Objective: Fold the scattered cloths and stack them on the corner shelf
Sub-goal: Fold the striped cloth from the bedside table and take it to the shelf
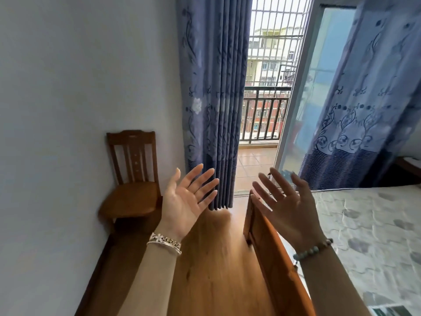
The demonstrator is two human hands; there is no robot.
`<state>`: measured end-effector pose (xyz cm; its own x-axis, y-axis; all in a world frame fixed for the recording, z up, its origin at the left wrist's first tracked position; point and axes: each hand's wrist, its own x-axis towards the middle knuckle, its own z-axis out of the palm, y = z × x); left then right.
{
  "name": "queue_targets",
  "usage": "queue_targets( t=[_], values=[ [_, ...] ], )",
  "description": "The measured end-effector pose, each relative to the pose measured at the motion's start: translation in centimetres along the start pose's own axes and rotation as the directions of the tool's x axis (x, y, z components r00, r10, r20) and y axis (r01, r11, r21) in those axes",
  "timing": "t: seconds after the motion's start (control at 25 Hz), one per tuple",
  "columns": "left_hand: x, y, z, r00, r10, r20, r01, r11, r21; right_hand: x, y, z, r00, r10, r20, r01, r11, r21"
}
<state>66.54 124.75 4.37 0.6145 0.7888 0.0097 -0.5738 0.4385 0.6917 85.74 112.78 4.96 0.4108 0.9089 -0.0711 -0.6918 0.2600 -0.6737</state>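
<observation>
1. Reaching up in front of the camera, the left hand (pixel 186 199) shows its palm, fingers straight and spread, holding nothing.
2. Beside it, apart from it, the right hand (pixel 288 208) is raised the same way, fingers splayed and empty, its palm turned toward the left hand.
3. A silver bracelet (pixel 164 242) with a flower sits on the left wrist; a bead bracelet (pixel 313 249) circles the right wrist.
4. Below the right hand runs the wooden footboard (pixel 271 254) of a bed, with the quilted mattress (pixel 373 233) to its right.
5. Under both forearms lies the wood floor (pixel 209 270).
6. Left of the left hand, a wooden chair (pixel 132 179) stands in the corner against the wall (pixel 68 110).
7. Beyond the fingers hang blue patterned curtains (pixel 214 99), parted on an open door (pixel 303 106) to a balcony with a dark railing (pixel 264 115).
8. No cloths or corner shelf can be made out in this view, so their place cannot be told.
</observation>
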Motion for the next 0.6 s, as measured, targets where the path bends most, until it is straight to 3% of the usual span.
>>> queue_targets(
  t=[0.24, 0.6],
  values=[
    [18.3, 4.9, -2.8, 0.997, -0.067, 0.047, 0.065, 0.997, 0.034, 17.3, -0.9, 2.5, 0.997, -0.065, -0.033, 0.064, 0.998, -0.028],
    [47.4, 2.9, -5.1, 0.986, -0.138, 0.093, 0.135, 0.990, 0.030, 44.9, -4.2, -1.4, 0.991, -0.119, -0.063, 0.122, 0.991, 0.053]
  ],
)
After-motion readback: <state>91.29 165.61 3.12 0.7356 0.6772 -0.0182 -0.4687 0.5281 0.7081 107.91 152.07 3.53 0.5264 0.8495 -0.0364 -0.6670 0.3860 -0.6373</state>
